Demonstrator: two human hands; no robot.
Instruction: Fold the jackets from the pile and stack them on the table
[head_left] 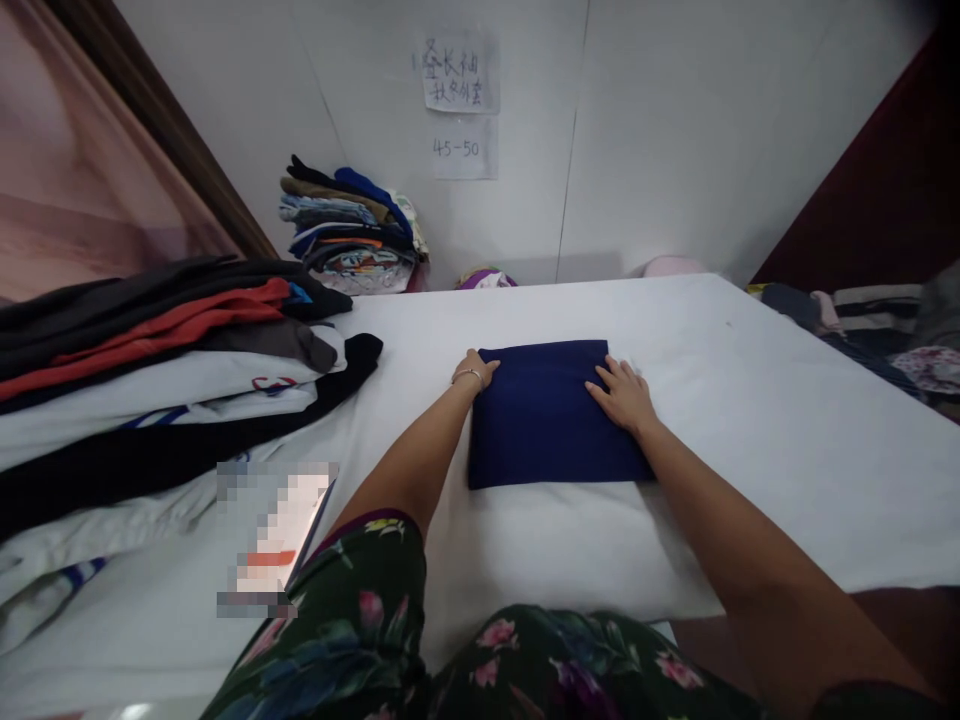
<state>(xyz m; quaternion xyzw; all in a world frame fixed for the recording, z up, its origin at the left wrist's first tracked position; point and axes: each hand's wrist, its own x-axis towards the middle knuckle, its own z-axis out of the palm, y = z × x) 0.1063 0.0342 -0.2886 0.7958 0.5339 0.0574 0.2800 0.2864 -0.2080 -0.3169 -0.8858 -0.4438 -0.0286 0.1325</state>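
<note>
A folded navy blue garment lies as a neat, nearly square bundle on the white-covered table in front of me. My left hand, with a bracelet at the wrist, is closed on its far left corner. The thumb rests on top of the cloth, and the other fingers are partly hidden at the edge. On the opposite side, my right hand lies open, its fingers spread over the right edge near the far corner. The kind of garment cannot be made out in this folded state.
A pile of loose clothes covers the table's left side, with a phone-like screen, partly blurred out, before it. A folded stack stands by the wall under handwritten paper signs. More clothes lie beyond the right edge.
</note>
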